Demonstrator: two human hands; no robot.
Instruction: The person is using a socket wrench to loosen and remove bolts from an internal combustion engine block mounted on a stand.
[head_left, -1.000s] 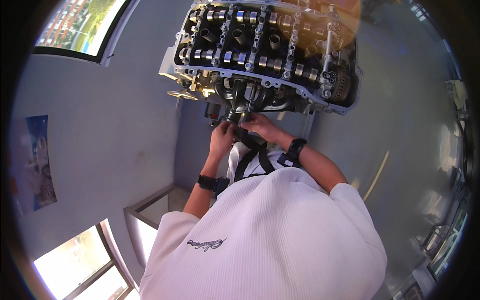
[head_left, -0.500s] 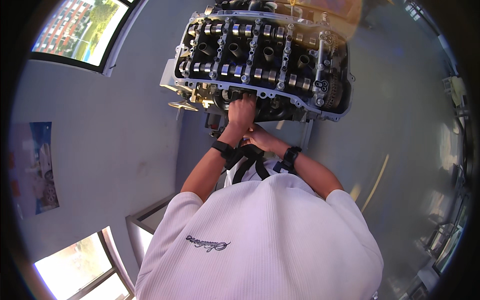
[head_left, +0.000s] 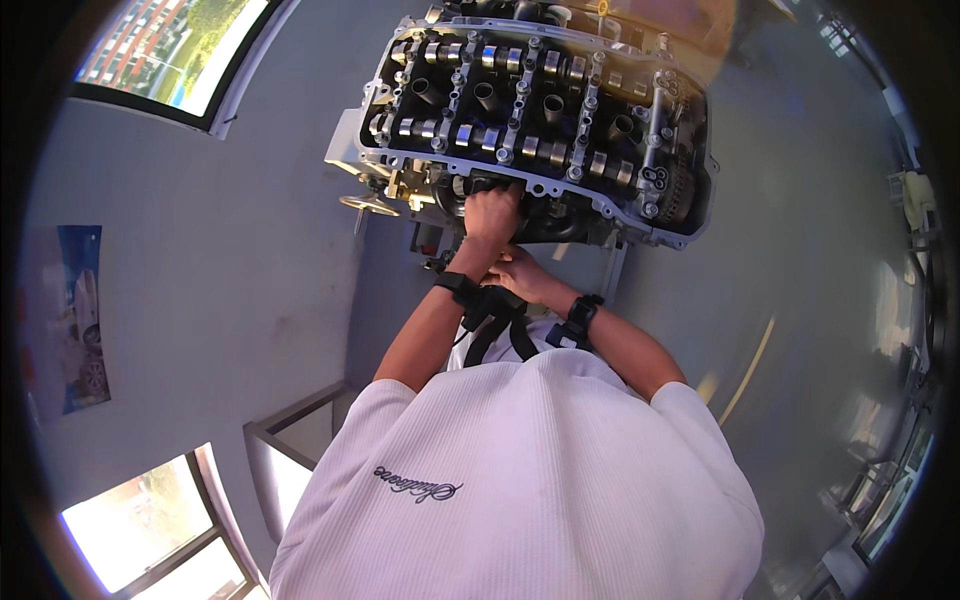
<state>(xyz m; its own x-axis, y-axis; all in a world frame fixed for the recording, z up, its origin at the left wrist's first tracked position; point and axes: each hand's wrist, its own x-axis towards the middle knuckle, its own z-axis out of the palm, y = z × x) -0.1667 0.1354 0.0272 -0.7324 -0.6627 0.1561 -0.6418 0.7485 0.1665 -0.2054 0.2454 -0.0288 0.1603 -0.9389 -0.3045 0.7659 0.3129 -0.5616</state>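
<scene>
An open engine cylinder head point(head_left: 530, 187) stands in front of me, its two camshafts point(head_left: 545, 150) and several round tubes exposed. My left hand point(head_left: 490, 215) reaches to its near side, below the rim, with fingers curled in against a black part point(head_left: 560, 222), probably the manifold. The fingertips and whatever they grip are hidden. Closer to my body, my right hand point(head_left: 527, 278) sits just under my left wrist. Its fingers look bent and closed, partly covered by the left forearm, so what they hold does not show.
A handwheel point(head_left: 368, 205) sticks out on the engine stand's left side. The timing chain point(head_left: 680, 190) lies exposed at the engine's right end. A grey wall with windows point(head_left: 160, 60) runs along the left; grey floor point(head_left: 800, 300) spreads to the right.
The engine and surroundings sit slightly further right in the picture as the view shifts. Both hands keep nearly the same places at the engine's near side.
</scene>
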